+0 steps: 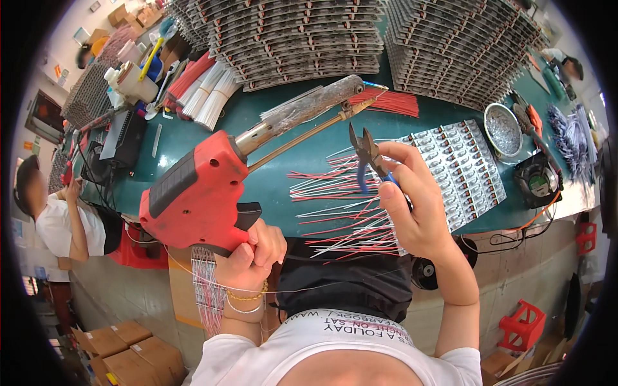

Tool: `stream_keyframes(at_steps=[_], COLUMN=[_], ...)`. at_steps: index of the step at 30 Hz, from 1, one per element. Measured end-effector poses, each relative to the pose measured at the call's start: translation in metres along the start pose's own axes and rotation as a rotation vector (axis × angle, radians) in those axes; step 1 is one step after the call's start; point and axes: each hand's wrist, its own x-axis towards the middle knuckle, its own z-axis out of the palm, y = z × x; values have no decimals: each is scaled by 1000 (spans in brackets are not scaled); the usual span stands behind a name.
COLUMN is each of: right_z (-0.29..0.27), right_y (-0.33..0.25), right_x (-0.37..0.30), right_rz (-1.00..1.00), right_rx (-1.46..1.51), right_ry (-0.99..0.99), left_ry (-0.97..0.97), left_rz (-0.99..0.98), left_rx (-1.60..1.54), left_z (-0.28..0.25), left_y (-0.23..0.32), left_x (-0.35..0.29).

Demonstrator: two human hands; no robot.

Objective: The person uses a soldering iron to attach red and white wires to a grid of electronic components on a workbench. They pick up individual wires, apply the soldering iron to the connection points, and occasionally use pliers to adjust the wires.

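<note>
My left hand (253, 258) is closed round the grip of a red and black soldering gun (201, 183). The gun's thick metal barrel and thin feed tube slant up to the right, with the tip above a bundle of red wires (393, 103). In my right hand (418, 209) is a pair of diagonal cutters (367, 152) with blue handles; their jaws are apart and point up, close to the gun's tip. Below and beside that hand lies a panel of small light modules (458, 168). Red and white wires (335, 186) stick out from its left edge over the green table.
Tall stacks of panels (296, 45) stand along the back. White wire bundles (219, 96) and a white bottle (132, 83) are back left. On the right sit a metal bowl (503, 130) and a small black fan (537, 181). Another person (71, 225) works at the left.
</note>
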Motion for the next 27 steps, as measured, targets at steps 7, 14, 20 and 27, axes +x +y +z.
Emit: stream_keyframes(at_steps=[7,14,20,27], right_z=[-9,-4,1,3], right_y=[-8,1,1,2], right_x=[3,4,7,8], right_rz=[270,133,72,84], right_rx=[442,312,279,273], right_ry=[-167,-173,-120,-91], left_ry=[14,1,37,55], left_rz=[-13,-21,-32,-24], left_rx=[-9,-19,-15,22], left_z=[1,1,2,-1], left_y=[0,-2,-5,-10], left_x=[-1,1,-2,-5])
